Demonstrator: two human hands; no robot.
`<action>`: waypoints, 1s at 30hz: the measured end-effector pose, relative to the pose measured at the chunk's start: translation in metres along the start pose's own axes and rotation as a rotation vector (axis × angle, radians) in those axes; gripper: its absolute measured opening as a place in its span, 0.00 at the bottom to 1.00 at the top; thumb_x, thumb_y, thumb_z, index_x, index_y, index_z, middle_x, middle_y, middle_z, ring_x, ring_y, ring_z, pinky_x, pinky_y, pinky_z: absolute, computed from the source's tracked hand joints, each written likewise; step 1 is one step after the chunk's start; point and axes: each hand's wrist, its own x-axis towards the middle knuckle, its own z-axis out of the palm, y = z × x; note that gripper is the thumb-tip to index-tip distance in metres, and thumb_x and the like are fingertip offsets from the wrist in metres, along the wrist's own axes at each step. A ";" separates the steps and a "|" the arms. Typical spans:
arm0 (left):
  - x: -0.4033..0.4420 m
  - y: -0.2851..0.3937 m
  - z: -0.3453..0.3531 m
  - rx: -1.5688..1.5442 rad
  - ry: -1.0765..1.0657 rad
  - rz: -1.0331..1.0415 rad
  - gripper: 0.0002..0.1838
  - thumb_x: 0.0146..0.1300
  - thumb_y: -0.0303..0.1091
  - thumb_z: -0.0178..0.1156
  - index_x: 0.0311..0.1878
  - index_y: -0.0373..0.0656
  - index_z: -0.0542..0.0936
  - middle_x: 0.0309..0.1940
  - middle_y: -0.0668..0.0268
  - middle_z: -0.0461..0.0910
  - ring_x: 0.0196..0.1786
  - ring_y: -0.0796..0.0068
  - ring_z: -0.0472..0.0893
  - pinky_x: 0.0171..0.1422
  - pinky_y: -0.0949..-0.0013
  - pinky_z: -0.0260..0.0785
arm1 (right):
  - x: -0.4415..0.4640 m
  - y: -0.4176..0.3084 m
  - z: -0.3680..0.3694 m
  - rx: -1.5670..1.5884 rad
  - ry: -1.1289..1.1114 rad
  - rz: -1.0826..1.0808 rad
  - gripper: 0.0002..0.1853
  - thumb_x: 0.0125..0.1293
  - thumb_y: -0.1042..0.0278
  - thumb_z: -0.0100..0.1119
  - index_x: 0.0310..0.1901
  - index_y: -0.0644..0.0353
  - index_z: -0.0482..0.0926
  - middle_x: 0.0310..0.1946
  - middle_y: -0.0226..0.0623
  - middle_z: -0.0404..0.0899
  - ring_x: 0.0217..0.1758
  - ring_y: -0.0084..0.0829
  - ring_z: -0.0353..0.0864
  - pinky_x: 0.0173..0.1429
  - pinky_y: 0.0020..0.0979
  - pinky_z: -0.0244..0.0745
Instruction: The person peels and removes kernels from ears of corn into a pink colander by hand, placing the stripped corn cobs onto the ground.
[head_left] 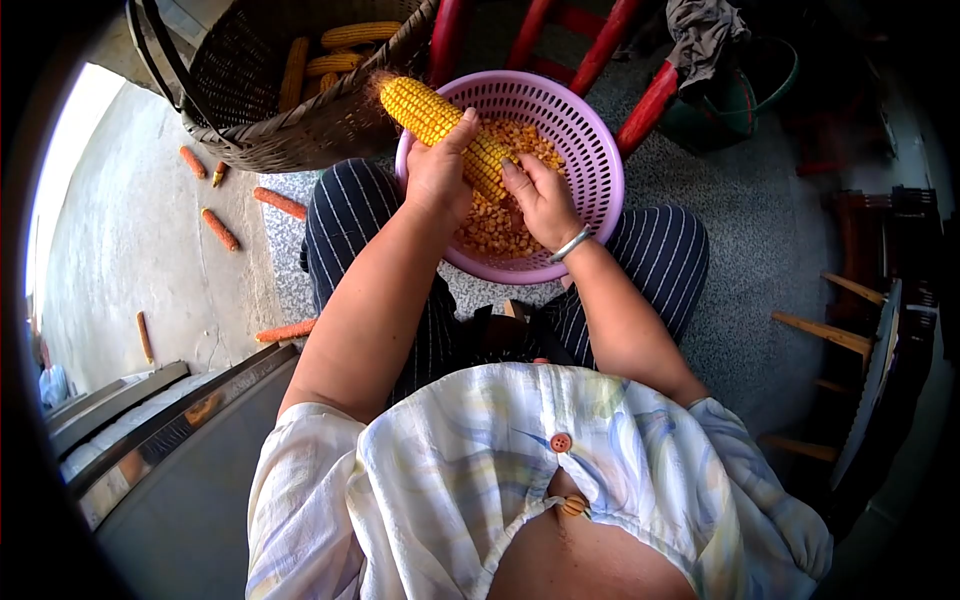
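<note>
An ear of yellow corn slants over a pink-purple plastic colander, with wisps of brown silk at its far tip. My left hand is wrapped round the ear's middle, thumb along its upper side. At the near end, my right hand grips the ear, thumb pressed on the kernels; some of its fingers are hidden beneath. Loose kernels cover the colander's bottom. The colander rests between my knees, in striped trousers. A bracelet circles my right wrist.
A woven basket at upper left holds several ears. Bare reddish cobs lie on the floor at left. Red wooden bars stand behind the colander. A grey cloth hangs by a green bucket. Wooden legs jut out at right.
</note>
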 end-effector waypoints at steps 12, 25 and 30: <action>0.002 0.000 -0.004 -0.035 -0.001 -0.025 0.14 0.60 0.27 0.57 0.48 0.40 0.67 0.40 0.60 0.74 0.43 0.62 0.76 0.47 0.56 0.73 | 0.003 0.006 -0.001 -0.034 0.080 0.051 0.22 0.68 0.51 0.44 0.42 0.67 0.74 0.26 0.47 0.79 0.32 0.39 0.81 0.36 0.33 0.74; -0.002 0.000 0.000 -0.009 -0.007 -0.011 0.13 0.59 0.30 0.59 0.45 0.36 0.70 0.39 0.59 0.75 0.41 0.64 0.77 0.46 0.61 0.73 | 0.003 0.004 0.001 -0.005 0.134 -0.022 0.21 0.68 0.54 0.44 0.29 0.66 0.74 0.19 0.44 0.76 0.23 0.39 0.77 0.28 0.34 0.69; 0.002 -0.001 -0.003 0.003 -0.025 -0.011 0.13 0.58 0.26 0.59 0.46 0.40 0.69 0.39 0.61 0.75 0.41 0.64 0.77 0.45 0.59 0.74 | 0.004 0.002 -0.006 0.124 0.093 0.099 0.24 0.69 0.50 0.42 0.39 0.68 0.76 0.26 0.42 0.79 0.30 0.33 0.79 0.36 0.30 0.72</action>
